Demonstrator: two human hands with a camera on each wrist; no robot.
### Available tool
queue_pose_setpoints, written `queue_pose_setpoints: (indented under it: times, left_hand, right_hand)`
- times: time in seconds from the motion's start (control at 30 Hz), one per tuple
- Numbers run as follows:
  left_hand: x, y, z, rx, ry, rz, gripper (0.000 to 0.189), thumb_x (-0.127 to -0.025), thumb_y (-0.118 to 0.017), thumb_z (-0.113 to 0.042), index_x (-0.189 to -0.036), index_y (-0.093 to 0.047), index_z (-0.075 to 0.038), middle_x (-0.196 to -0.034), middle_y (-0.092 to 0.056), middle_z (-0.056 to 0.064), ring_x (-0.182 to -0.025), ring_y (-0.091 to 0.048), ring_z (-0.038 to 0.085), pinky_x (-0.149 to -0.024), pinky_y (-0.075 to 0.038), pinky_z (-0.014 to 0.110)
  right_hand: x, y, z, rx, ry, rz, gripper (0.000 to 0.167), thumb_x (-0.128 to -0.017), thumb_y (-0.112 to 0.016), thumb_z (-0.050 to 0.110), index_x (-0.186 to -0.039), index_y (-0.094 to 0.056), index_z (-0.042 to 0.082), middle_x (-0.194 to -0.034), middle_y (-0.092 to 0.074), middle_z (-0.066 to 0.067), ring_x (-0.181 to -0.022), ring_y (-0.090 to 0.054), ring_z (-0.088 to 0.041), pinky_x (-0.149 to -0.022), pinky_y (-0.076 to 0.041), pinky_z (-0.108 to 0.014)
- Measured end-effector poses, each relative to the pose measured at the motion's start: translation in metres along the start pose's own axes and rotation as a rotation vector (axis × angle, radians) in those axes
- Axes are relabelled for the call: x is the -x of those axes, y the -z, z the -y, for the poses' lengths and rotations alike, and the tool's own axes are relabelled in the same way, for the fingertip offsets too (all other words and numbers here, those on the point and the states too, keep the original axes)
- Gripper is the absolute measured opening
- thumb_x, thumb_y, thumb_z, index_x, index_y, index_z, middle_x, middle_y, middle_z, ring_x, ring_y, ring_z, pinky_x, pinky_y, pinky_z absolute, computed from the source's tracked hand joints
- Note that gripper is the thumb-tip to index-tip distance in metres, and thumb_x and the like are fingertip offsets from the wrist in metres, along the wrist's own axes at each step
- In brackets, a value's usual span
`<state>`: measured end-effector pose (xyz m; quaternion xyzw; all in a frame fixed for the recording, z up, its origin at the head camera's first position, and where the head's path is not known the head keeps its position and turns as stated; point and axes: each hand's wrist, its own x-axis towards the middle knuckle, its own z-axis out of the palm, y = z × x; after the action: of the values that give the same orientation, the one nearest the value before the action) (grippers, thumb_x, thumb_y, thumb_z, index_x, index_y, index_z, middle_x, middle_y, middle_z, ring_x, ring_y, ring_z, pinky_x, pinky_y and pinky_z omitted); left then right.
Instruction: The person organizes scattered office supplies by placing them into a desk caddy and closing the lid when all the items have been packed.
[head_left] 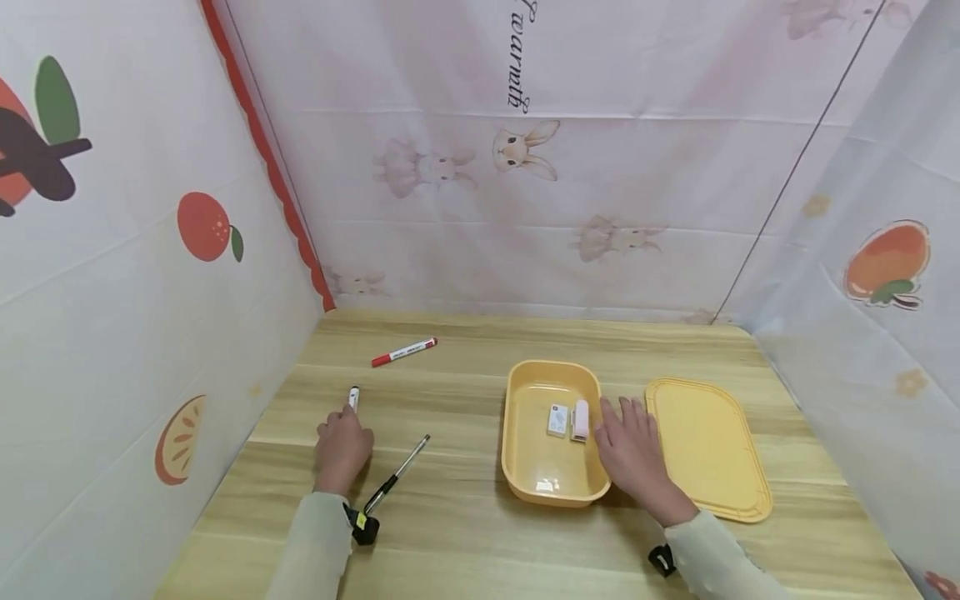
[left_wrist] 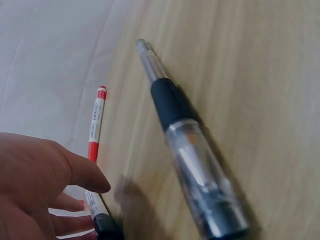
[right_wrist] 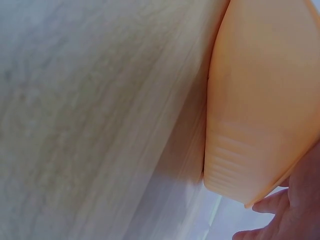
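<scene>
Far L: white wall hanging w/ fruit prints, next to the wood-look counter. Then L hand, back up, low over the counter's L part, on/around a white marker w/ blk cap. Marker's far end pokes out past the fingers; in L wrist view thumb is on one side, other fingers on the opp. side. Can't tell if they actually pinch it or just straddle it.

Just beyond, a bit R: red-and-white marker, lying at a slant, nothing touching it. Nearer the person, R of L hand: clear pen w/ blk grip, diag. on the counter, near end by the blk wrist unit.

R of centre: yellow box, open top, upright. Inside, twd its R side: small white block w/ printing, and just R of it a pale pink stapler, approx. parallel.

R hand is at the box's R rim, fingers extended & slightly spread, touching the edge, not curled round anything. Next R: yellow lid, flat on the counter, near that hand. Far R: another pale hanging, fruit prints too.
</scene>
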<state>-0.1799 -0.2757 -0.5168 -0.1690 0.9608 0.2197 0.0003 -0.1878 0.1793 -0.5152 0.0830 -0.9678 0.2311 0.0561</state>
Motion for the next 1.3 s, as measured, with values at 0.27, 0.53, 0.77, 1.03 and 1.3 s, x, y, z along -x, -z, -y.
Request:
queue_pose_setpoints:
  times: [0.27,0.53,0.77,1.03,1.3]
  left_hand:
    - [-0.004,-0.004,0.005,-0.030,0.003,-0.017,0.055,-0.095,-0.052,-0.009,-0.144,-0.039,0.012,-0.133,-0.048,0.036,-0.109,-0.050,0.050,-0.074,-0.051,0.056]
    - [-0.005,-0.004,0.005,0.012,0.042,-0.025,0.051,-0.094,-0.051,-0.004,-0.142,-0.043,0.010,-0.127,-0.050,0.034,-0.100,-0.054,0.050,-0.069,-0.050,0.055]
    - [-0.007,0.000,0.010,0.159,0.001,-0.051,0.051,-0.090,-0.052,-0.001,-0.141,-0.048,0.007,-0.112,-0.055,0.031,-0.077,-0.056,0.036,-0.057,-0.047,0.042]
    - [-0.014,0.001,0.015,0.458,0.042,-0.019,0.058,-0.086,-0.051,0.006,-0.144,-0.048,0.004,-0.124,-0.059,0.027,-0.089,-0.057,0.030,-0.065,-0.045,0.027]
    - [-0.010,0.007,-0.020,0.821,0.095,0.053,0.059,-0.091,-0.054,0.007,-0.149,-0.045,-0.002,-0.141,-0.051,0.019,-0.108,-0.052,0.027,-0.072,-0.049,0.022]
  right_hand:
    - [-0.001,-0.003,0.000,0.005,-0.005,-0.003,0.052,-0.107,-0.040,0.027,-0.154,-0.038,0.004,-0.157,-0.027,-0.032,-0.150,-0.011,-0.050,-0.118,-0.004,-0.068]
    - [-0.002,-0.005,0.000,0.012,-0.011,0.006,0.052,-0.107,-0.040,0.026,-0.154,-0.038,0.005,-0.158,-0.027,-0.030,-0.150,-0.011,-0.049,-0.118,-0.005,-0.068]
    - [-0.002,-0.002,0.001,0.014,-0.014,0.011,0.052,-0.107,-0.039,0.027,-0.154,-0.038,0.004,-0.158,-0.027,-0.031,-0.150,-0.010,-0.049,-0.118,-0.004,-0.068]
    - [-0.001,-0.002,0.002,0.023,-0.006,0.019,0.053,-0.108,-0.038,0.027,-0.155,-0.036,0.004,-0.157,-0.027,-0.031,-0.150,-0.010,-0.050,-0.118,-0.004,-0.068]
    - [0.000,0.001,0.004,0.021,-0.011,0.031,0.053,-0.108,-0.037,0.028,-0.156,-0.034,0.004,-0.158,-0.026,-0.031,-0.150,-0.009,-0.051,-0.118,-0.003,-0.068]
